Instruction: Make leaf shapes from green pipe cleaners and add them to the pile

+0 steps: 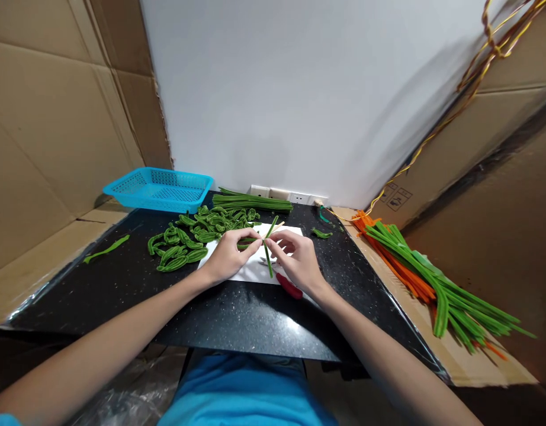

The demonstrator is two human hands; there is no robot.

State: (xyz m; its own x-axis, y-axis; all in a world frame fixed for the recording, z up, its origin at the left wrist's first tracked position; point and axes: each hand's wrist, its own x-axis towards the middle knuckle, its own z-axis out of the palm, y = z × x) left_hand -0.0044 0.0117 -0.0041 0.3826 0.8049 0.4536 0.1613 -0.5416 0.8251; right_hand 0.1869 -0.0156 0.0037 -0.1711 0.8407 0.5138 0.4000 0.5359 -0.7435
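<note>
My left hand (pixel 231 253) and my right hand (pixel 295 257) meet over a white sheet (pixel 250 271) on the black table (pixel 237 313). Both pinch a green pipe cleaner (pixel 267 248) that crosses a thin pale stick (pixel 277 227) between the fingertips. The fingers of both hands are closed around this piece. A heap of bent green pipe-cleaner loops (pixel 193 236) lies just left of my left hand. A red-handled tool (pixel 289 286) lies on the table under my right wrist.
A blue plastic basket (pixel 160 188) stands at the back left. Straight green pipe cleaners (pixel 253 202) lie along the wall by a power strip (pixel 286 194). A bundle of green and orange pipe cleaners (pixel 428 278) rests on cardboard at the right. Cardboard walls flank both sides.
</note>
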